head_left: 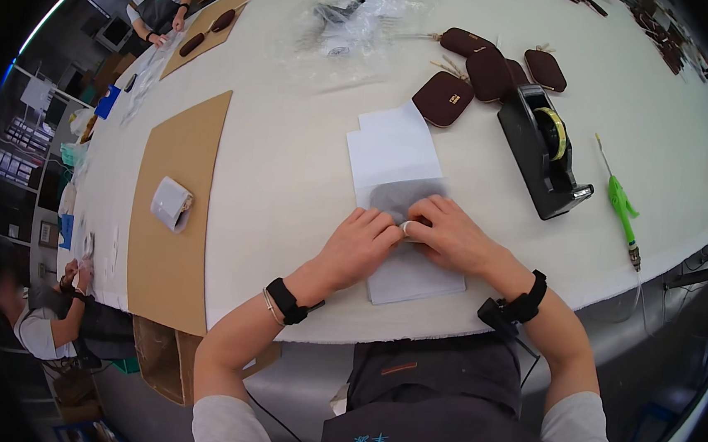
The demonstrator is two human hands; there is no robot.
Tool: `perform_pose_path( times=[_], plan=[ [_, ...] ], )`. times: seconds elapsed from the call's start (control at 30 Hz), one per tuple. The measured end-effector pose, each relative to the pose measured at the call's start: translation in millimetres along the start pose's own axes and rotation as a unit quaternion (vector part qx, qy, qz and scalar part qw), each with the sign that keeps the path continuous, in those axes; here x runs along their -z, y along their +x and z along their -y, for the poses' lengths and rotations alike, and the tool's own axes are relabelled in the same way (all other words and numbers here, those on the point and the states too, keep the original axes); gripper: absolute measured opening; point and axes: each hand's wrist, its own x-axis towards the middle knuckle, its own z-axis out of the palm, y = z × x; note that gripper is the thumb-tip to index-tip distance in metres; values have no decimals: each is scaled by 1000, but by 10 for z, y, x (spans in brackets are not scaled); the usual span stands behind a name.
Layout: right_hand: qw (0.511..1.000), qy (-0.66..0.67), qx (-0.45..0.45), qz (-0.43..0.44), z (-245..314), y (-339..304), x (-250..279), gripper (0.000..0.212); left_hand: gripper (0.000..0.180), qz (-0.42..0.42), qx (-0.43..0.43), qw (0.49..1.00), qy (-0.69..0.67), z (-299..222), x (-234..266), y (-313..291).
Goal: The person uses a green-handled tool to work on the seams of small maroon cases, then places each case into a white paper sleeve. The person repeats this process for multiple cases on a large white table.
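Note:
Stacked white paper sheets (393, 149) lie on the table in front of me, and a translucent grey sheet (404, 193) rests on them. My left hand (361, 242) and my right hand (450, 238) meet over the near part of this grey sheet. Both hands are closed, thumbs and bent fingers pinching at its near edge. A small dark bit shows between the fingers; what it belongs to is hidden. More white paper (416, 280) reaches out below my hands toward the table's front edge.
Beyond the paper lie several dark brown zip pouches (442, 99) and clear plastic bags (343, 37). A black tape dispenser (542, 153) and a green air gun (621, 205) are to the right. Leftward, a cardboard sheet (173, 248) carries a white-wrapped bundle (171, 204). Two people work at the left.

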Motion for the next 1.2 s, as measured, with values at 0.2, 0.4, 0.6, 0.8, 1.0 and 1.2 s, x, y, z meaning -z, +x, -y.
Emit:
perform_pose_path(
  times=[0.2,0.4,0.6,0.8,1.0,1.2],
  plan=[
    [999,14,-15,-28,6,-56,0,30,15,-5,-17,1000,6,-19,-23,25],
    [999,48,-10,-21,-18,-77,41,29,14,-4,-33,999,31,-11,-28,15],
    [998,55,0,-19,-10,-87,70,26,12,9,-36,998,46,-16,-44,17],
    [999,33,-4,-19,-17,-94,52,23,12,20,-41,999,15,-4,-58,28],
    [999,-14,-26,-40,-10,-176,88,21,10,10,19,999,-38,1,-106,79],
    [985,-70,-146,-54,78,-517,271,17,8,17,49,997,-61,-4,-89,121]
  ],
)
